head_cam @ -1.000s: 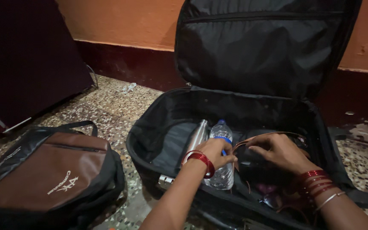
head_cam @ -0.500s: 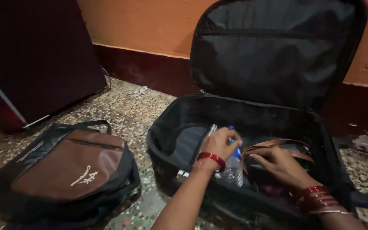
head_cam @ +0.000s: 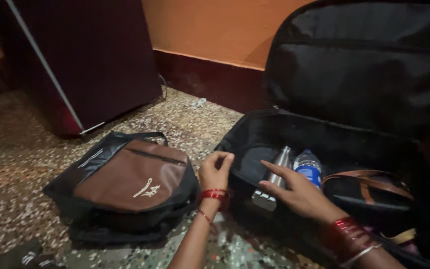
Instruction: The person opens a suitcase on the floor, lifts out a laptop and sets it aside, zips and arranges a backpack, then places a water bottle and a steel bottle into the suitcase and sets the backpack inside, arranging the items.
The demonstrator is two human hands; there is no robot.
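A: Hands?
B: Left hand (head_cam: 215,172) loosely curled, gripping nothing, at the open black fabric suitcase's (head_cam: 255,144) front rim. Right hand (head_cam: 297,192) spread flat, fingers on the steel cylindrical flask (head_cam: 274,179).
A: Flask location?
B: Lying inside the suitcase, beside a clear plastic bottle with blue label (head_cam: 308,167).

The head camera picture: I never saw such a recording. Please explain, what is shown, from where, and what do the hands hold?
The camera sits on a person's head and looks down at their two bare hands. The left hand rests at the edge of an open black suitcase on a speckled floor. The right hand touches a steel bottle inside; beside it lies a plastic water bottle and a dark bag with brown straps. Neither hand has a closed grip on anything. A brown and black backpack lies beside the suitcase.
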